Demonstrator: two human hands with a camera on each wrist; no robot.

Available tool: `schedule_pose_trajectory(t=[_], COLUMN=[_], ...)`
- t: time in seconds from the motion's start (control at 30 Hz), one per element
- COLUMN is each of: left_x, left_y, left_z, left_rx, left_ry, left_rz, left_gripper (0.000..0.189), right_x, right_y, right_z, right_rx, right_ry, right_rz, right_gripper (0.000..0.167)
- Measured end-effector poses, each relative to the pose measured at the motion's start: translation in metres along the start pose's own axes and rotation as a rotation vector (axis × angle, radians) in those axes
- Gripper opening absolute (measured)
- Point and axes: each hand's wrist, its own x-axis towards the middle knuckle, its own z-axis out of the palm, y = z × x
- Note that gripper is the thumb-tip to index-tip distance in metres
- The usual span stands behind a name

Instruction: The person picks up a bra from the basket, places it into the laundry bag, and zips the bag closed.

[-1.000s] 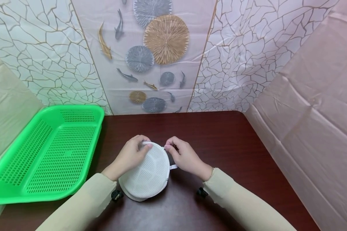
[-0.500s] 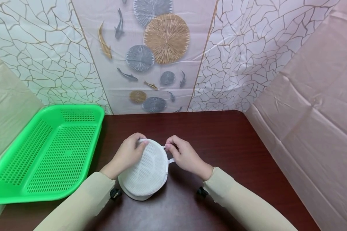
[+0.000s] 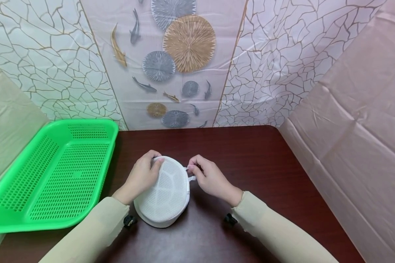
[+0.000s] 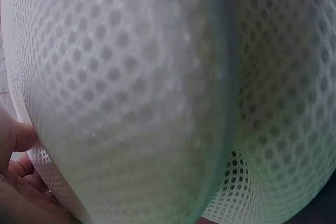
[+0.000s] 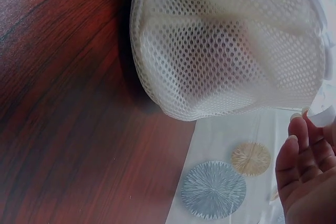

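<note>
A round white mesh laundry bag stands slightly tilted on the dark table in the head view. My left hand grips its upper left rim, with the thumb on the mesh top and the fingers behind. At the rim's right side my right hand pinches a tiny white piece that looks like the zipper pull, mostly hidden by the fingertips. A short white strap sticks out just below those fingers. Honeycomb mesh fills the left wrist view. In the right wrist view the bag's side looks creased and dented.
A green plastic basket with a slotted base stands on the left of the table. The dark red-brown table ends against a patterned wall covering. Beige cloth hangs along the right side.
My left hand has drawn the bag slightly left and turned it, so the strap now sits higher, nearer my right fingers. The right hand has stayed almost in place.
</note>
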Motion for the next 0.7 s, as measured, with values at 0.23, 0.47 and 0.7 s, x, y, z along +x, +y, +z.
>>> schedule_pose_trajectory(t=[0.23, 0.47, 0.7], left_x=[0.003, 0.007, 0.005], left_y=[-0.009, -0.018, -0.011], left_z=[-0.003, -0.006, -0.005], left_rx=[-0.004, -0.001, -0.044], left_ry=[-0.003, 0.006, 0.022], left_rz=[-0.014, -0.049, -0.112], left_gripper=[0.02, 0.019, 0.021], right_x=[-0.002, -0.004, -0.006], right_y=[-0.002, -0.004, 0.003], right_z=[0.0, -0.001, -0.002], right_rx=[-0.062, -0.1, -0.053], right_ry=[0.012, 0.022, 0.047], right_rz=[-0.027, -0.058, -0.003], right_gripper=[0.004, 0.005, 0.004])
